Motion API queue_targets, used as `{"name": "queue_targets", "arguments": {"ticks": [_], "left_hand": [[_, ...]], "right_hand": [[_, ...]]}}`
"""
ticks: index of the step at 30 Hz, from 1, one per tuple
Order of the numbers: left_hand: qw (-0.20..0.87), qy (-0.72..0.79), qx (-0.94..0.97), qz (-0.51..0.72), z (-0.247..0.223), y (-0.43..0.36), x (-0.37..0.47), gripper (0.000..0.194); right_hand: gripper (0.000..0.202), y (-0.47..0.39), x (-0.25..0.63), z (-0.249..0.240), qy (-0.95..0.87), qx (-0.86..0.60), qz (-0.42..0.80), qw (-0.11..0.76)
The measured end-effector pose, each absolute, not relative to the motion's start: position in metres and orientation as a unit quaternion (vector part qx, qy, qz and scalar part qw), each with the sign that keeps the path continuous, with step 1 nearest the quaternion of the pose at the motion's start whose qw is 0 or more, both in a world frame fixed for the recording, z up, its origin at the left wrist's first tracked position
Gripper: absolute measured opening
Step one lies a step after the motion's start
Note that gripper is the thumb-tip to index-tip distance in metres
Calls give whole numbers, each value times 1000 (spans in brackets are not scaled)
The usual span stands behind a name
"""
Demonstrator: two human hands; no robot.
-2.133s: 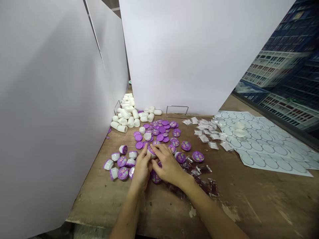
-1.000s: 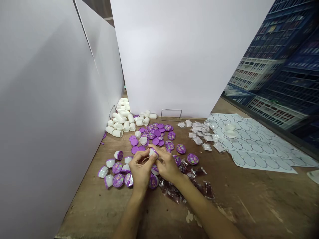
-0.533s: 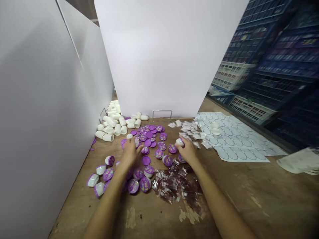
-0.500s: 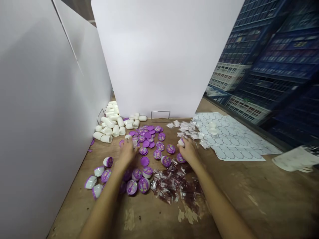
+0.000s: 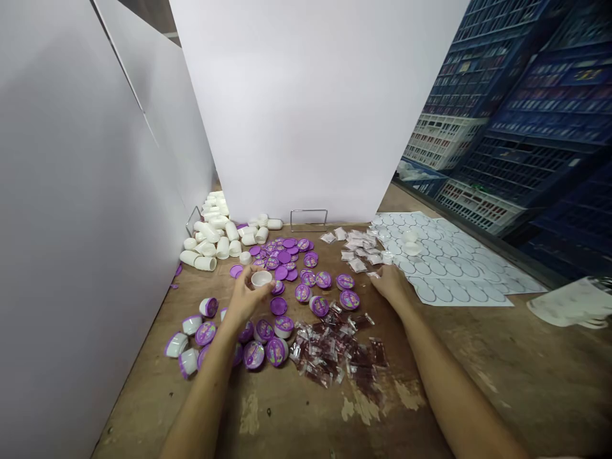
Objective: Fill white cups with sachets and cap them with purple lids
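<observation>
My left hand (image 5: 243,298) holds a small empty white cup (image 5: 261,278), mouth up, just above the purple lids (image 5: 287,258) scattered on the wooden table (image 5: 478,382). My right hand (image 5: 391,285) reaches to the right, its fingertips pinched on a small white sachet (image 5: 374,275) at the near edge of the sachet pile (image 5: 356,248). Closed cups with purple printed lids (image 5: 329,290) lie between my hands, and several more (image 5: 201,335) lie by my left forearm.
Empty white cups (image 5: 215,233) are heaped at the back left corner. Dark red sachets (image 5: 335,354) lie near the table's front. White sticker sheets (image 5: 454,261) cover the right. White boards (image 5: 306,108) wall the left and back. Blue crates (image 5: 526,127) stand stacked to the right.
My hands held one lidded cup together, then parted. My right hand set that cup down and moved right to the white sachets. My left hand picked up an empty white cup.
</observation>
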State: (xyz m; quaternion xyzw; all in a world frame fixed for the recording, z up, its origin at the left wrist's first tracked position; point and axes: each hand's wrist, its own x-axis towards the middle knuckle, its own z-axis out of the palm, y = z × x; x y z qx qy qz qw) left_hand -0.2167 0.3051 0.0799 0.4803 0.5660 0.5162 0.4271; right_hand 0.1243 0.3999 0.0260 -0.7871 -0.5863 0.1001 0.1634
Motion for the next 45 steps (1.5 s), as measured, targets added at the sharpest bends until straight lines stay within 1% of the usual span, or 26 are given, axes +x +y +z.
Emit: {"name": "queue_targets", "arguments": {"ticks": [1,3,4,5,6,9,11,13,15,18,19,20,21,24,25,26,27,29,31,33,35,37,40,42,45], "left_hand": [[465,542,468,520,82,294,-210,40],[521,511,448,516,83,275,-195,44],[550,495,436,512,82,268,-187,44],[580,475,417,514,80,263,-181,44],[606,452,392,524,79,260,-175,44],[625,399,313,593,73,258,-168,43],[614,401,303,608,70,258,-169,41],[614,412,315,595,68,259,-172,41],[624,410,309,589,67,259,-173,42],[660,386,238,599,68,260,-173,40],[673,379,202,603,69,261,-173,38],[684,369,165,607,70,262,-174,36],[693,358,133,611,71,263,-175,33],[701,326,100,626,73,264,-180,29],[692,327,110,634,73,264,-180,28],[679,337,125,640,72,264,-180,29],[663,355,140,644,70,263,-180,30],[633,397,162,644,67,263,-178,33],[615,428,172,639,64,262,-173,35],[608,435,184,638,63,260,-168,35],[614,412,199,643,63,259,-162,32],[617,382,210,656,63,258,-158,33],[569,396,235,682,60,258,-160,34],[538,419,246,689,58,258,-168,35],[560,410,231,682,59,260,-184,37]], "right_hand": [[12,393,114,33,-578,-782,115,202],[12,371,80,50,-576,-721,184,338],[16,357,59,60,-598,-639,246,417],[18,342,37,70,-635,-543,307,455],[16,327,16,79,-670,-468,338,466],[6,295,-34,92,-739,-380,317,458],[12,286,-54,89,-767,-365,298,435],[17,285,-64,83,-783,-367,281,417],[19,288,-67,79,-773,-378,275,428],[17,291,-54,80,-731,-386,302,475],[16,291,-45,80,-732,-398,299,465],[14,288,-35,79,-746,-421,285,430],[12,285,-24,77,-768,-453,263,369],[11,270,5,59,-814,-530,197,133],[11,266,12,52,-815,-541,188,87],[12,262,17,46,-815,-545,187,64],[13,260,20,41,-814,-544,193,63],[15,260,21,40,-802,-547,212,113],[15,265,15,48,-770,-548,240,220],[11,272,2,60,-735,-518,277,339],[10,280,-19,71,-717,-466,315,412],[10,287,-42,77,-715,-443,328,429],[15,292,-71,78,-744,-436,303,406],[17,295,-81,80,-777,-402,293,385],[21,305,-80,86,-791,-330,359,370]]}}
